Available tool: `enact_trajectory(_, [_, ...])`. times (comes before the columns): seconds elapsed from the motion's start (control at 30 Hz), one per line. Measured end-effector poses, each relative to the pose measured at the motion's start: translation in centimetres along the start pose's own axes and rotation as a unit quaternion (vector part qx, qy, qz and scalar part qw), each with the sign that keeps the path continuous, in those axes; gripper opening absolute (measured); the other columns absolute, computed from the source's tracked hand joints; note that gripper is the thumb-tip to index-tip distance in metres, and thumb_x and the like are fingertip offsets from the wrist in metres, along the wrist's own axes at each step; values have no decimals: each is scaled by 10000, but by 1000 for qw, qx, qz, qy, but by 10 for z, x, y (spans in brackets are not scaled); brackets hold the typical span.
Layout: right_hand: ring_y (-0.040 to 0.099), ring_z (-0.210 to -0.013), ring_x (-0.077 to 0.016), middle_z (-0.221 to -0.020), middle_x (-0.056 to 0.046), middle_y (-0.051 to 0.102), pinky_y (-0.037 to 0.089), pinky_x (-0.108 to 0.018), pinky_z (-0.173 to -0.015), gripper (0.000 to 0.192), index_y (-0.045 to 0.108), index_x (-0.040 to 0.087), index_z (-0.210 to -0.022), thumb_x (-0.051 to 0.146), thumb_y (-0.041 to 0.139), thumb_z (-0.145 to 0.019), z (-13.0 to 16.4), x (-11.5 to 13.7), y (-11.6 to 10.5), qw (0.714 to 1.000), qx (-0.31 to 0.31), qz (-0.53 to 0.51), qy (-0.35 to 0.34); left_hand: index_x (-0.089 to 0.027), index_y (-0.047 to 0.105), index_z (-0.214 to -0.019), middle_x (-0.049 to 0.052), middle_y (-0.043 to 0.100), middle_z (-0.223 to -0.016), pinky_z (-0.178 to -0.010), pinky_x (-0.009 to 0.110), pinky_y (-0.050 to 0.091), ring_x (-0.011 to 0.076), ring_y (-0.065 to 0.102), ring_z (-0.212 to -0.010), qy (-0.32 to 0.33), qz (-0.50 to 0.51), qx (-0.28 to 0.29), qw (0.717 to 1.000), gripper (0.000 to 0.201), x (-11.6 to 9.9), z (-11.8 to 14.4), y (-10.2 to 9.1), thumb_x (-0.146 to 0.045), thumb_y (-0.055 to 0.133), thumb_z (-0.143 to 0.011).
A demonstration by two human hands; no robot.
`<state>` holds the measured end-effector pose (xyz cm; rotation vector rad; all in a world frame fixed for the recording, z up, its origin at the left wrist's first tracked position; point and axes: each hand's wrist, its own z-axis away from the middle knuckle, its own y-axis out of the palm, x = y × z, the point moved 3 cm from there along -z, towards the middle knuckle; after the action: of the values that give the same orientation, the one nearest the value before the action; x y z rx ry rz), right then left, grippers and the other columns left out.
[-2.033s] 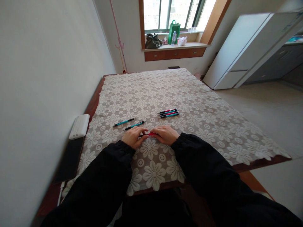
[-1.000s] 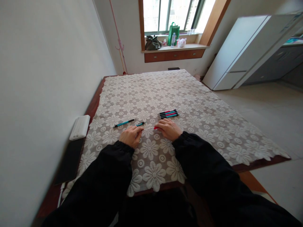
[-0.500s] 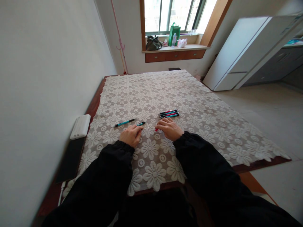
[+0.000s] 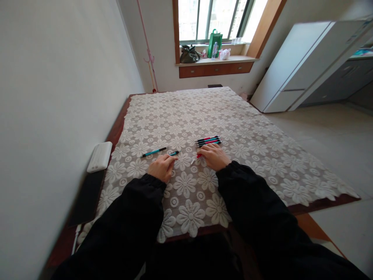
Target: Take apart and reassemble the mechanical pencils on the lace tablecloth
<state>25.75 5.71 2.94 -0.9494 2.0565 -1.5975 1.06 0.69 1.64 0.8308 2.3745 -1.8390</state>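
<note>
My left hand is closed, thumb and fingertips pinched on a thin pale rod like a pen refill that points right. Just beyond those fingers shows a short teal and black pen, partly hidden by them; whether they touch it I cannot tell. Closed on a small red pen part is my right hand; a white tip sticks out toward the lower left. A teal and black pen lies left of my left hand. Behind my right hand, several red, teal and black pens lie side by side.
A flower-patterned lace cloth covers the table. Along the left wall sit a white power bank, a black flat object and a white cable. A white refrigerator stands at far right; bags rest on the windowsill.
My right hand has moved slightly right, away from my left hand, with the red part. Its white tip now shows. My left hand has stayed nearly in place.
</note>
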Motion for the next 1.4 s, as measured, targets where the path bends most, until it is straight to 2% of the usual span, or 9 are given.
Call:
enact_trajectory(0.17, [573,-1008,-239,-1028,-63,691,375,-372,-950,203,709,211,-1020,95,566,-935,0,2,2,1000,0,-27,6,-275,702,-1137,37,709,-1092,-816,338,528,226,653,-1018,3,7,13,1000,281,-2,-1,-2,-277,465,-987])
enact_trajectory(0.4, [579,-1028,-244,-1052,-79,691,389,-383,-948,197,714,207,-1056,123,565,-958,0,1,2,999,-8,-38,9,-292,687,-1162,18,716,-1115,-815,285,531,180,672,-1004,55,46,32,997,300,-9,-1,-3,-293,425,-1013])
enact_trajectory(0.6, [585,-999,-233,-1039,-68,694,415,-378,-924,161,694,212,-1056,306,569,-1015,-2,21,-6,986,-96,-116,-70,-305,687,-1181,11,711,-1095,-835,263,533,158,675,-989,98,77,27,992,298,-10,0,-1,-289,440,-1015])
enact_trajectory(0.73, [577,-935,-220,-961,-52,684,418,-354,-865,138,681,210,-960,289,580,-1011,-4,34,0,984,-81,-126,-99,-307,688,-1187,7,715,-1078,-852,261,535,156,676,-986,119,81,20,989,300,-10,0,0,-256,454,-1007])
enact_trajectory(0.87, [567,-906,-219,-921,-48,672,412,-347,-830,109,663,196,-910,232,602,-992,-4,29,3,989,-60,-112,-76,-274,680,-1184,19,727,-1094,-901,302,537,181,675,-1029,104,80,21,991,278,-7,-1,1,-250,483,-990])
enact_trajectory(1.03, [562,-927,-227,-942,-49,660,410,-346,-839,132,672,202,-935,333,684,-949,-3,27,5,989,-40,-117,-84,-253,662,-1197,23,743,-1091,-897,321,546,193,685,-1033,79,90,22,993,259,-6,-1,1,-296,525,-981])
enact_trajectory(1.17, [556,-934,-221,-940,-49,654,407,-342,-842,73,672,197,-913,232,639,-968,-3,29,6,990,-35,-100,-91,-256,661,-1183,10,754,-1057,-904,332,541,197,687,-1017,80,91,24,992,246,-6,-1,1,-271,565,-957])
enact_trajectory(1.4, [550,-919,-228,-928,-55,648,402,-346,-825,52,659,190,-896,213,659,-942,-3,19,0,995,-28,-67,-74,-252,668,-1156,22,752,-1064,-927,393,536,234,674,-1041,3,76,5,997,302,1,-3,-1,-178,624,-867])
